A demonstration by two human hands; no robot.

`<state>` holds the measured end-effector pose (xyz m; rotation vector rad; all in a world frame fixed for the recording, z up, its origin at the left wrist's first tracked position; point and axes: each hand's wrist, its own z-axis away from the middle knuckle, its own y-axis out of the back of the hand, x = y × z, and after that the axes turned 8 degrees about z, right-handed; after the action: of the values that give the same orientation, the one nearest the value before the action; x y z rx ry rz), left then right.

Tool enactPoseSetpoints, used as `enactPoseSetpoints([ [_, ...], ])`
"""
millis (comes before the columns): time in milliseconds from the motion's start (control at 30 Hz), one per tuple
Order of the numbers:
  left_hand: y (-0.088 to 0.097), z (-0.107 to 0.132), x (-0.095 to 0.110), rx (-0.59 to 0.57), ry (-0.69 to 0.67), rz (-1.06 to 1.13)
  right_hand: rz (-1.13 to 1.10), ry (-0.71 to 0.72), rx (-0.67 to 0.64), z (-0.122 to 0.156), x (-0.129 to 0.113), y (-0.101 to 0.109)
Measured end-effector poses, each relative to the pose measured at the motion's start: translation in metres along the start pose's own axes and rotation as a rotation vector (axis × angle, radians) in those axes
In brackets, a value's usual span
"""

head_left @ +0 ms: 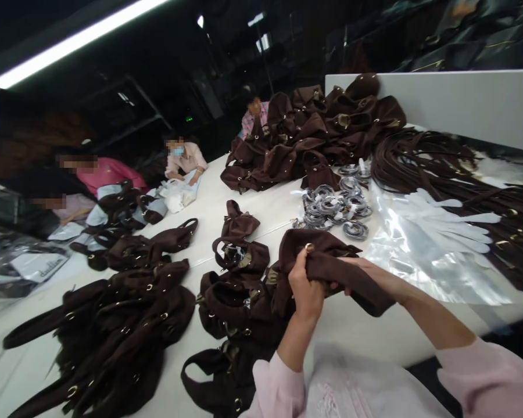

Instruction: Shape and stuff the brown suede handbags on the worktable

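Observation:
A dark brown fabric handbag [320, 241] is held up above the white table, its wide handle looping toward me. My left hand [307, 287] grips the bag's side, with the thumb close by a gold ring at the handle's base. My right hand [366, 273] is closed on the bag behind the handle, which covers most of its fingers. Just left of my left hand, several more brown handbags [239, 293] lie in a row, one with its handle [203, 366] standing up.
A heap of brown bags [126, 331] lies on the left of the white table [353, 337]. Coiled grey cords [331, 206], a bag pile [305, 133], brown straps [422, 157], a white glove [444, 223] and clear plastic [396, 255] lie beyond. Several co-workers [185, 157] sit across.

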<state>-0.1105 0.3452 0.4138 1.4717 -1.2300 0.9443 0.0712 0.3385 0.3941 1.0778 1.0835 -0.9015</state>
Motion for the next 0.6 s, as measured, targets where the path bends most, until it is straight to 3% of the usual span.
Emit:
enactPoseSetpoints([
  [67, 0.016, -0.029, -0.002, 0.178, 0.006, 0.013, 0.013, 0.079, -0.046, -0.018, -0.02, 0.016],
  [167, 0.034, -0.076, -0.021, 0.305, 0.036, -0.048, 0.092, 0.192, -0.013, -0.049, -0.036, 0.026],
  [233, 0.047, -0.105, -0.044, 0.322, 0.062, -0.09, 0.132, 0.237, -0.061, -0.075, -0.031, 0.016],
  [300, 0.062, -0.126, -0.074, 0.303, 0.123, -0.142, 0.173, 0.25, -0.13, -0.104, -0.013, -0.008],
  [367, 0.079, -0.133, -0.107, 0.255, 0.228, -0.209, 0.253, 0.235, -0.137, -0.13, 0.011, -0.039],
  [467, 0.101, -0.125, -0.153, 0.204, 0.382, -0.316, 0.379, 0.25, -0.102, -0.153, 0.041, -0.082],
  [533, 0.109, -0.114, -0.178, 0.179, 0.418, -0.366, 0.393, 0.299, -0.048, -0.164, 0.049, -0.097],
  [600, 0.11, -0.105, -0.197, 0.149, 0.423, -0.399, 0.392, 0.347, 0.109, -0.182, 0.045, -0.101],
])
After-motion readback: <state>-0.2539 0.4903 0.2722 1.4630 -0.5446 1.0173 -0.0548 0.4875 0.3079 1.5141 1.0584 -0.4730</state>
